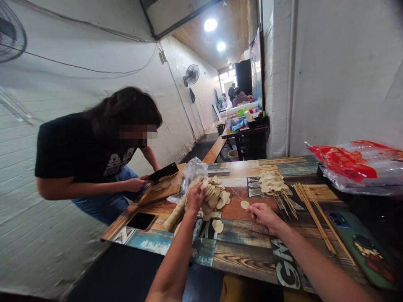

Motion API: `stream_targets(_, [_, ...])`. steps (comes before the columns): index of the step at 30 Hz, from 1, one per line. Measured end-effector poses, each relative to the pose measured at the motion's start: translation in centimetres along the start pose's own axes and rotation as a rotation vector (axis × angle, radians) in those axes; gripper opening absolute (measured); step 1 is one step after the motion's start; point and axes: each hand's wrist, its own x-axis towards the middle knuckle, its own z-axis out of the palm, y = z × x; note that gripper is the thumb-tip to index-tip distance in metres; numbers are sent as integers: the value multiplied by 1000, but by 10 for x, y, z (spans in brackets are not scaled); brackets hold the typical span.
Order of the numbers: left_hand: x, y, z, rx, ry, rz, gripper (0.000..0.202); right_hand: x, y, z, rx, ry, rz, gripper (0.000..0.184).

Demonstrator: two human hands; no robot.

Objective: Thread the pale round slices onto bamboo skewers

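In the head view a heap of thin, pale beige round slices (214,197) lies on the table. My left hand (195,197) is at the heap's left side, fingers bent and closed around a pale slice at its edge. Between the fingertips of my right hand (262,214) is a thin wooden skewer (236,194) with one pale slice (244,204) on it, its tip pointing toward the heap. A single slice (218,226) lies nearer to me. Right of my right hand is a stack of filled skewers (274,183). A long pale roll (174,214) lies beside my left hand.
At the left a co-worker (94,147) holds a cleaver (163,172) over a wooden board (147,196) with slices. A phone (141,221) lies near the board. Bare skewers (315,218), a green phone (362,247) and red-and-clear plastic packs (352,163) are at the right.
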Motion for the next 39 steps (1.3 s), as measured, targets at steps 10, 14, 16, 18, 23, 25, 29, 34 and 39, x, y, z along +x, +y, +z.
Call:
stream_targets(10, [38,22,-9,228,-101,-277,23,0,0,-1,-27,5,-8,20])
stream_targets(14, [44,31,-10,22,-66,-162,16,0,2,0,-14,1,-33,23])
stream_targets(16, [37,41,-5,-228,-61,-79,21,1,4,0,7,25,-85,26])
stream_targets(18, [25,54,8,-482,-66,-124,28,1,4,0,18,75,-173,30])
stream_targets(23, [-16,95,59,-1191,-159,-473,38,-2,3,0,-155,217,-431,39])
stream_targets(25, [-27,107,75,-1380,-159,-587,42,-3,4,1,-231,228,-498,38])
stream_targets(29, [-28,114,87,-1517,-113,-580,54,-5,9,3,-344,191,-509,35])
stream_targets(34, [-21,105,87,-1499,-77,-544,59,-4,13,5,-393,210,-512,34])
stream_targets(39, [-20,105,89,-1559,-73,-597,44,-2,14,6,-390,232,-513,35])
